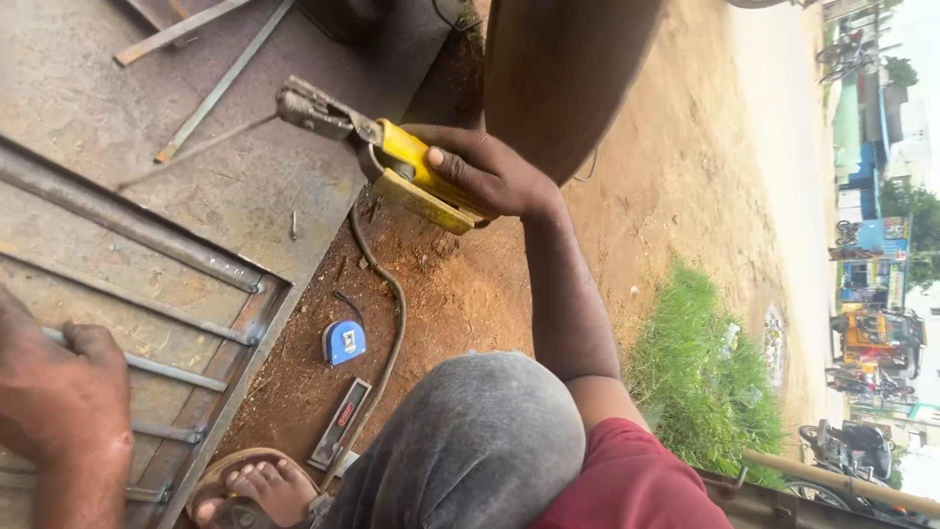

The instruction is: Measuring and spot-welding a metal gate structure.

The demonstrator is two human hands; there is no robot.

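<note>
- Head view looked down at a person crouched on bare brown soil beside a rusty metal gate frame (147, 245) lying flat.
- Right hand (490, 174) had its grip closed around the yellow handle of a welding electrode holder (411, 176), fingers wrapped over the top.
- From the holder's grey metal clamp, a thin electrode rod (196, 149) stuck out past the fingers and slanted down toward the gate frame; whether its tip touched the steel could not be told.
- A dark cable (387, 323) ran from the holder down across the soil.
- Left hand (59, 392) rested on the gate frame, fingers curled over a thin steel bar (166, 370), grip closed on it.
- A blue tape measure (344, 342) lay on the soil beside the cable, well apart from both hands.
- A sandalled foot (259, 488) stood at the frame's edge, near a flat grey bar-shaped tool (340, 423).
</note>
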